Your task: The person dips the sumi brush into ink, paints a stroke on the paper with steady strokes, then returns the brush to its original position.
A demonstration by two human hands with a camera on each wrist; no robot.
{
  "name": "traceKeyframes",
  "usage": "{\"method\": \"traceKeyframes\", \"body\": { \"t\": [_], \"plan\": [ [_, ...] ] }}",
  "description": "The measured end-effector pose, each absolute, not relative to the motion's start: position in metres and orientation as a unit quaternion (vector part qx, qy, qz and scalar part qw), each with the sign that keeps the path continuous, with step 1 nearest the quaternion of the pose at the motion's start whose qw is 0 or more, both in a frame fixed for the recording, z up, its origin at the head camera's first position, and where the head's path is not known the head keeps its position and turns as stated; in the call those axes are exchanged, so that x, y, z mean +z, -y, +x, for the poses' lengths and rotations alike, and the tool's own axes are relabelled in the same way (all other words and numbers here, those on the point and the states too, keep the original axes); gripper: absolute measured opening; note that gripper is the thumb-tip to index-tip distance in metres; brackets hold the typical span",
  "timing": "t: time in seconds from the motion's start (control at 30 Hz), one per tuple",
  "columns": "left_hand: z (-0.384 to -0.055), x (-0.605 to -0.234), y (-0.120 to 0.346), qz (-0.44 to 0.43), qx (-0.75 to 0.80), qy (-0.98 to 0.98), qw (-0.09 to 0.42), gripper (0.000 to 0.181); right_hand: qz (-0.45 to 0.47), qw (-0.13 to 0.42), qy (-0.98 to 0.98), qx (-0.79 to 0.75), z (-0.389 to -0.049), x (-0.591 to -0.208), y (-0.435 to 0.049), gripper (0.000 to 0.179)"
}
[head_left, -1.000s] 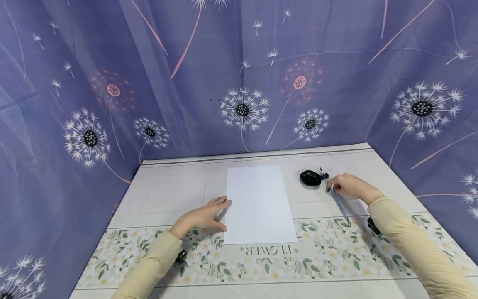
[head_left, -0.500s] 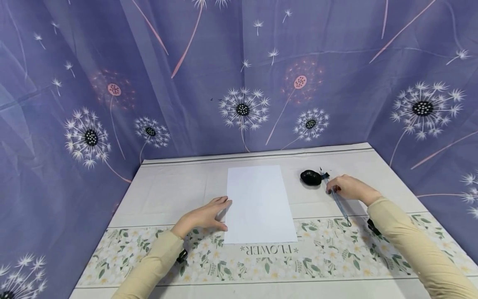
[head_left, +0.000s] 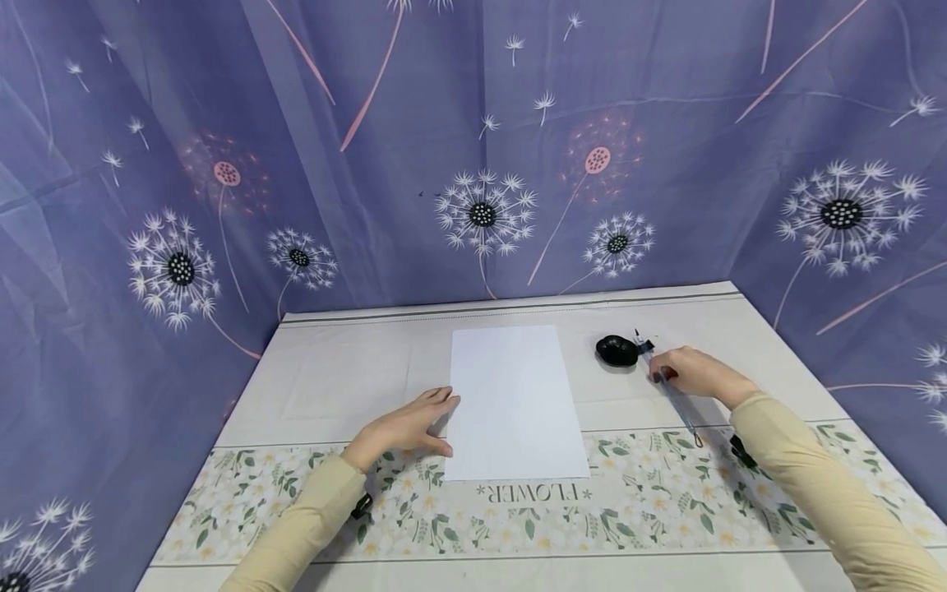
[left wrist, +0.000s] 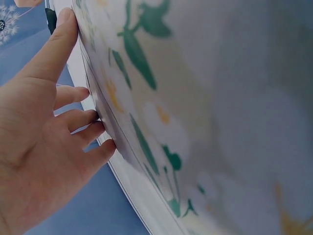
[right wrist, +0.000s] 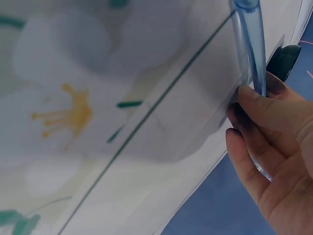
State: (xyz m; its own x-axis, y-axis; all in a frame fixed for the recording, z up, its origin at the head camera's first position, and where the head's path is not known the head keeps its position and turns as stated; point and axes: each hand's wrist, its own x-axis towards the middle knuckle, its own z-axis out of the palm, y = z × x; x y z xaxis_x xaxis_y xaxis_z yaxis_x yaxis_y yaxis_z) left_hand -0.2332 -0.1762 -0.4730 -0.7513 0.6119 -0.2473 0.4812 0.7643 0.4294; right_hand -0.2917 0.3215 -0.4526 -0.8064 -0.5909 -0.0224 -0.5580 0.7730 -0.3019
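My right hand (head_left: 688, 370) pinches a writing brush (head_left: 679, 407) between thumb and fingers, near the middle of its translucent blue handle. The brush's dark tip points away from me, beside a small black ink dish (head_left: 616, 351), and its looped end points toward me. In the right wrist view, the handle (right wrist: 255, 46) rises from between thumb and fingers, and some fingertips (right wrist: 240, 117) are stained dark. My left hand (head_left: 405, 426) lies with fingers spread at the left edge of a blank white sheet of paper (head_left: 514, 403); its fingertips (left wrist: 108, 147) rest at that edge.
A pale tablecloth (head_left: 333, 378) with a floral band (head_left: 644, 510) covers the table. Purple dandelion-print curtains (head_left: 370, 205) hang at the back and on both sides. Black straps show under both wrists.
The looped end of the brush has shifted slightly to the right, with the right hand's fingers closer round the handle. The left hand and the paper have stayed put.
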Motion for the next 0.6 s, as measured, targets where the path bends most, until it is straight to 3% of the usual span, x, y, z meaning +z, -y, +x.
{"method": "traceKeyframes", "body": {
  "t": [0.27, 0.43, 0.6],
  "plan": [
    [-0.232, -0.4724, 0.1761, 0.294, 0.174, -0.921, 0.188, 0.094, -0.304, 0.031, -0.942, -0.14, -0.292, -0.4527, -0.3267, 0.037],
    [-0.2311, -0.4722, 0.1756, 0.289, 0.176, -0.922, 0.186, 0.095, -0.317, -0.034, -0.939, -0.132, -0.2933, -0.4529, -0.3283, 0.027],
    [-0.2313, -0.474, 0.1754, 0.29, 0.178, -0.922, 0.185, 0.095, -0.343, -0.128, -0.92, -0.142, -0.2949, -0.4542, -0.3273, 0.029]
  ]
}}
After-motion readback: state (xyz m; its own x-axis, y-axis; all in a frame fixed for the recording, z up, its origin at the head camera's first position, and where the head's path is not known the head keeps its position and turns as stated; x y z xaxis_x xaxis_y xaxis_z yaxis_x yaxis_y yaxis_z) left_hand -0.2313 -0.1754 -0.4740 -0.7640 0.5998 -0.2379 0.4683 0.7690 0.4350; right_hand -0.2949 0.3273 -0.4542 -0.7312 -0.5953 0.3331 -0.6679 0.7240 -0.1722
